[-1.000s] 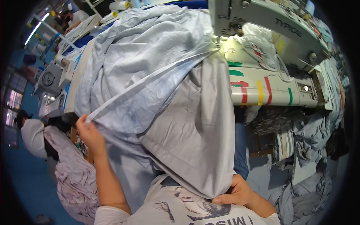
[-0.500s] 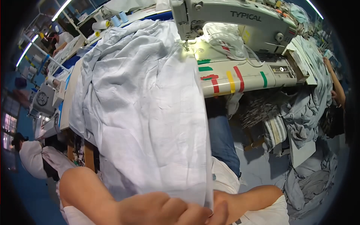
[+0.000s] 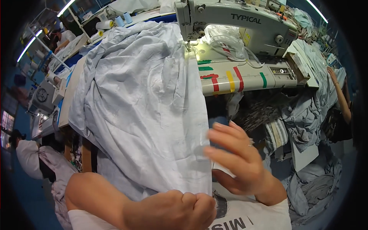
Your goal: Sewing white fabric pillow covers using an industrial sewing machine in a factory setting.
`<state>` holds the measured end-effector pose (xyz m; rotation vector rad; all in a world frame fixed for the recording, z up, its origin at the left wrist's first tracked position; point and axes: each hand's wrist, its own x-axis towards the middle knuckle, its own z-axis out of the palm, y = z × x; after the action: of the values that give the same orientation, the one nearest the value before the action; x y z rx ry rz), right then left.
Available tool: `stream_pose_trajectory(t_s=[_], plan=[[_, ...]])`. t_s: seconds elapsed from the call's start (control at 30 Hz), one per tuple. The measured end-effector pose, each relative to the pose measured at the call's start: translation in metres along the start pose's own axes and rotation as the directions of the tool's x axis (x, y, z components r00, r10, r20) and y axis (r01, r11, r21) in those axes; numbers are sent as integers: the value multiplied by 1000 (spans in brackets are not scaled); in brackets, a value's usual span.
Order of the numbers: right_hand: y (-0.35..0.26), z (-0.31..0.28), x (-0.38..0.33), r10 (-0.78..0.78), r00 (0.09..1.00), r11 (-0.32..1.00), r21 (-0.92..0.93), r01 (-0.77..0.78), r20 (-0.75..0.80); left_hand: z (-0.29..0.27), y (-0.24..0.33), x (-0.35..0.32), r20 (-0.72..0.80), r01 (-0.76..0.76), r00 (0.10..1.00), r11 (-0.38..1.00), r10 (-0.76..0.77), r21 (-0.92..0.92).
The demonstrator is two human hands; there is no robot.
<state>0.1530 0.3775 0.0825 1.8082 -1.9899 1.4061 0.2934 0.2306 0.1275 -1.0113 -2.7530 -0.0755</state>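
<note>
Pale blue fabric [image 3: 145, 115] over sewing table [image 3: 245, 78] (workshop w/ more machines).

The person wears a white short-sleeved T-shirt with dark printed lettering and a dark graphic across the chest. Both forearms are bare. The left hand [image 3: 184, 209] carries no jewellery; the right hand [image 3: 237, 161] has a small ring on one finger.

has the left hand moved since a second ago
Yes. The left hand has come down and inward: earlier it held the pale blue fabric out at the left, farther up toward the sewing machine; now it is fisted on the fabric's lower edge near the chest.
</note>
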Motion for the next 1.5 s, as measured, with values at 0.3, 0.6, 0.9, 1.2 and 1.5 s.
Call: stream_pose_trajectory(t_s=[0.3, 0.6, 0.9, 1.2, 1.5], plan=[[24, 10, 4, -87, 991, 939, 340, 49, 98, 68, -51, 7, 727, 710, 678, 157, 111, -686], [66, 91, -64, 371, 880, 754, 458, -471, 296, 141, -23, -222, 654, 628, 692, 702, -307, -335], [64, 60, -47, 369, 835, 610, 571, -549, 409, 146, -197, -2, -107, 720, 685, 692, -721, -51], [104, 58, -66, 496, 653, 295, 596, -747, 572, 155, -312, -11, -312, 912, 277, 351, -909, -213], [145, 63, -28, 483, 673, 331, 594, -733, 561, 166, -378, 5, -367, 878, 369, 450, -854, -163]])
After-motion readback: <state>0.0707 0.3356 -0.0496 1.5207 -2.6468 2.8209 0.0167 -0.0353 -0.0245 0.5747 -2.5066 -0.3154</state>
